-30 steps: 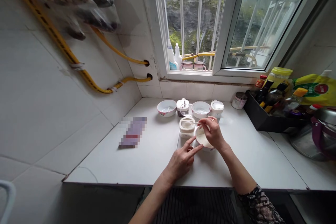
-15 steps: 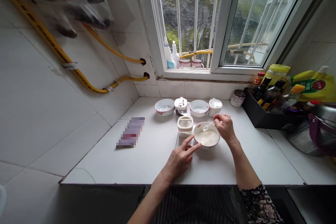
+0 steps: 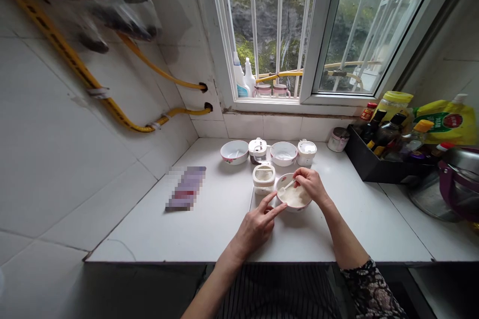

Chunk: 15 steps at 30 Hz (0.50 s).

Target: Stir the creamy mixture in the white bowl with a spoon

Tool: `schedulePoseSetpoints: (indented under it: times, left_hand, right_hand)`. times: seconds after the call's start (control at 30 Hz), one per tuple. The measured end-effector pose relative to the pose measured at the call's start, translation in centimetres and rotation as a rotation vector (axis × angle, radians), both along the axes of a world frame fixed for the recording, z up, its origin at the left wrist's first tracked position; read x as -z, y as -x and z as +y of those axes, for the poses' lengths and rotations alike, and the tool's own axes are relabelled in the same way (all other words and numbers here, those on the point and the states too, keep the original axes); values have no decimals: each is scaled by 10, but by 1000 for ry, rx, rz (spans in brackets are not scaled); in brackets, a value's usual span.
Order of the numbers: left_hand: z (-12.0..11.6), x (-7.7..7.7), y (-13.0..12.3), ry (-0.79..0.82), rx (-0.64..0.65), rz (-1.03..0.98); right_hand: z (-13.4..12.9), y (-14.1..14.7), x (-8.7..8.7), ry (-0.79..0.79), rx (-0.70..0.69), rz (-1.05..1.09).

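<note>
My right hand [image 3: 311, 183] pinches the handle of a small white spoon [image 3: 286, 188] over a patterned white bowl [image 3: 297, 209]. In the bowl lies a pale, cream-white substance [image 3: 294, 196], and the spoon's head is at its left part. My left hand [image 3: 259, 220] rests two outstretched fingers against the bowl's near-left rim; its other fingers are bent beneath. Just left of the bowl stands a squarish lidded jar [image 3: 264, 179] with pale contents.
Behind, a floral bowl [image 3: 234, 153], a dark-filled lidded jar [image 3: 258, 149], another bowl [image 3: 283, 154] and a white lidded jar [image 3: 307, 152] form a row. A blurred purple packet [image 3: 187, 188] lies left. Rightward stand a black bottle box [image 3: 377, 164] and a metal pot [image 3: 434, 199].
My right hand has moved left over the bowl, carrying the spoon's head toward the left rim. My left hand stays at the rim.
</note>
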<state>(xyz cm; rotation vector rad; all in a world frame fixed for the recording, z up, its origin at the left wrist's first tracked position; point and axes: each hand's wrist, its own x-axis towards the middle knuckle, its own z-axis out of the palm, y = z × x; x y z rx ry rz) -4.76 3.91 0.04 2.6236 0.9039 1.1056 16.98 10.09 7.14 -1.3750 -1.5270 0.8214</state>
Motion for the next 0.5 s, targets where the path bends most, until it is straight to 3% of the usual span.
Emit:
schedulePoseSetpoints:
  times: [0.5]
  left_hand:
    - [0,-2,0,-43,-10,11]
  right_hand:
    - [3,-10,-7,75,89,363]
